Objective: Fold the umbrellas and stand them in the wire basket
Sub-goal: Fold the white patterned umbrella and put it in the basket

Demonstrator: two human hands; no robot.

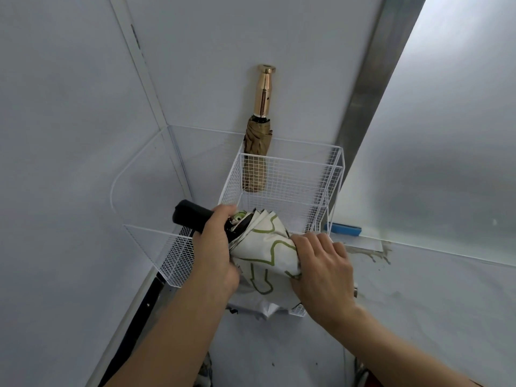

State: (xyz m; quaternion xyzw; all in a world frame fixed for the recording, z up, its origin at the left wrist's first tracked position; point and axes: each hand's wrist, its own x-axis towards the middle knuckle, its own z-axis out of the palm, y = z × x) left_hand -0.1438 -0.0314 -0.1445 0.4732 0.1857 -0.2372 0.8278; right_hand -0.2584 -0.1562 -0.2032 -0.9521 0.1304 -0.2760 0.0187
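A white wire basket (290,169) stands in the corner against the wall. A folded tan umbrella (257,152) with a gold handle stands upright in its back left corner. In front of the basket I hold a cream umbrella (265,247) with green line patterns and a black handle, lying roughly level. My left hand (215,244) grips it where the black handle meets the canopy. My right hand (321,263) wraps around the gathered canopy fabric. Loose fabric hangs below my hands.
White walls close in on the left and behind. A metal door frame strip (363,107) runs up at the right. A blue object (344,229) lies on the floor beside the basket, near a stained patch. A dark strip (139,325) runs along the left wall's base.
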